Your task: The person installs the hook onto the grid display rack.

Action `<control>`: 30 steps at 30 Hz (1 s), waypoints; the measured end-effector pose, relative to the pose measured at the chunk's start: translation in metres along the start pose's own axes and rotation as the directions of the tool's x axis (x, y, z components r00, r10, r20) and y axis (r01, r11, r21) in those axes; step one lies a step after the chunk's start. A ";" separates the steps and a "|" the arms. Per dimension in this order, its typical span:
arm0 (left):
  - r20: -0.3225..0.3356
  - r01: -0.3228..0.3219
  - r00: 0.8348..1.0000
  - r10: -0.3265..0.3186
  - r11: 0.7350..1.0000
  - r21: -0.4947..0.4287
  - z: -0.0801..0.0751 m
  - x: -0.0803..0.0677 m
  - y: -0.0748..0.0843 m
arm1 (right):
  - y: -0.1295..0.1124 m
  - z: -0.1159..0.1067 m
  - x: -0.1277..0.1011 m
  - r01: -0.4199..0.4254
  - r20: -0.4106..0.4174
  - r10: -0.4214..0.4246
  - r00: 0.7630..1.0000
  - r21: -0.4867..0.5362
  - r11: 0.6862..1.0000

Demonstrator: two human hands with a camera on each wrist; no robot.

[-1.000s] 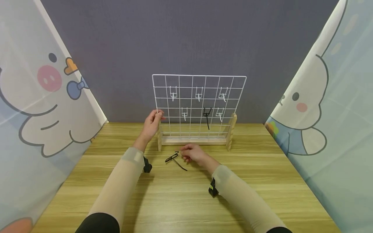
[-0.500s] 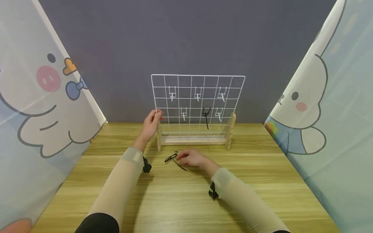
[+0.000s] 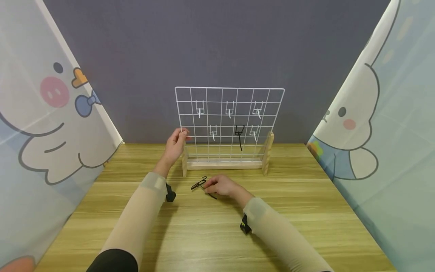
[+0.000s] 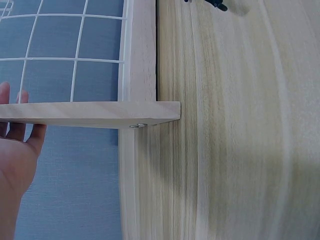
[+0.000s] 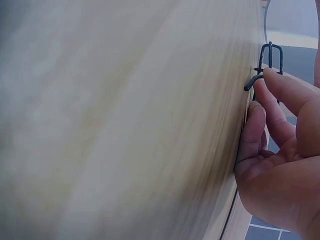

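A white wire grid rack [image 3: 229,88] in a wooden stand stands upright on the table. My left hand [image 3: 175,144] grips its left side; in the left wrist view fingers show on both sides of the wooden upright [image 4: 90,114]. In front of the rack a black wire hook [image 3: 198,184] lies on the tabletop. My right hand [image 3: 222,186] pinches this hook's long prong between thumb and forefinger, as the right wrist view also shows. Another black hook [image 3: 239,133] hangs on the grid's lower row.
Several white hooks hang on the grid, among them one at the upper left [image 3: 199,110]. A dark grey wall [image 3: 217,45] rises behind the wooden table [image 3: 204,234]. Cartoon-print curtains [image 3: 357,113] flank it on both sides.
My right hand has come down and slightly left onto the lying black hook and now pinches its prong. The left hand has kept its hold on the rack.
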State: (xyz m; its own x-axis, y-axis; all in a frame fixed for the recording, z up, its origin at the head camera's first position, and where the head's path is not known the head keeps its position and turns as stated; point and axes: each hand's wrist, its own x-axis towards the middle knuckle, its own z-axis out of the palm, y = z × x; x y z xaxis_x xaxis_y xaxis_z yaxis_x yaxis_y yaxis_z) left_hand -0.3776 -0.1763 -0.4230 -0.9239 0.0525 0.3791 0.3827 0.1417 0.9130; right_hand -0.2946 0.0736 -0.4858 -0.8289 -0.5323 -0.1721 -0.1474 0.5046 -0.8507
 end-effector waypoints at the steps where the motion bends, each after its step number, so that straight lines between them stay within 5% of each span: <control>1: 0.003 0.000 1.000 0.000 1.000 0.000 0.000 0.000 0.001 | 0.000 0.000 0.000 -0.004 -0.002 0.004 1.000 -0.002 1.000; 30: 0.005 0.000 1.000 0.000 1.000 -0.030 0.001 -0.003 0.001 | 0.004 -0.001 -0.002 -0.026 -0.052 0.026 0.998 0.014 1.000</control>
State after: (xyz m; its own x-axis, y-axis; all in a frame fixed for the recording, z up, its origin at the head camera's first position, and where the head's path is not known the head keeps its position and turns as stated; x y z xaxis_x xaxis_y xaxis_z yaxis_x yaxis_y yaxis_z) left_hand -0.3743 -0.1749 -0.4229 -0.9239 0.0574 0.3782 0.3824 0.1116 0.9172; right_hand -0.2943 0.0775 -0.4877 -0.8594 -0.4829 -0.1683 -0.1188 0.5086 -0.8528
